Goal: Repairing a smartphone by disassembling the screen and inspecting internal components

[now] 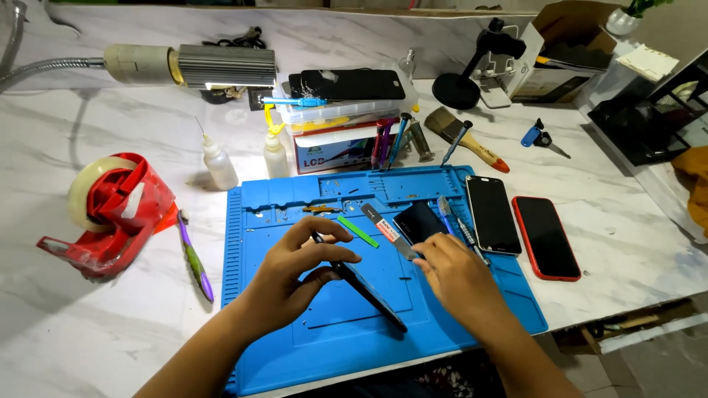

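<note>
- Left hand [295, 273] curled around a dark phone [369, 291], thumb and fingers pinching its upper end, holding it tilted on edge over the middle of the blue work mat [258, 354].
- Right hand [453, 276] closed on a flat metal pry tool [387, 232], fingertips gripping its lower end near the mat's centre, blade pointing up and to the left.
- Phone's lower end touching the mat, just left of the right hand.
- Green pry stick [358, 231] lying on the mat just left of the pry tool.
- Small dark panel [419, 220] on the mat above the right hand, blue-handled screwdriver [451, 221] beside it.
- Black phone [493, 215] face up at the mat's right edge; red-cased phone [546, 237] just off the mat, on the marble table [88, 324].
- Red tape dispenser [110, 214] well left of the mat; purple-and-green tool [195, 259] between dispenser and mat.
- Two small squeeze bottles [220, 163] just beyond the mat's top left corner.
- Paintbrush [464, 138] beyond the mat's top right corner.
- Clear parts box [346, 110] with a dark screen on top, beyond the mat's upper edge.
- Lamp head [214, 66] on a flexible arm, far beyond the mat's top left.
</note>
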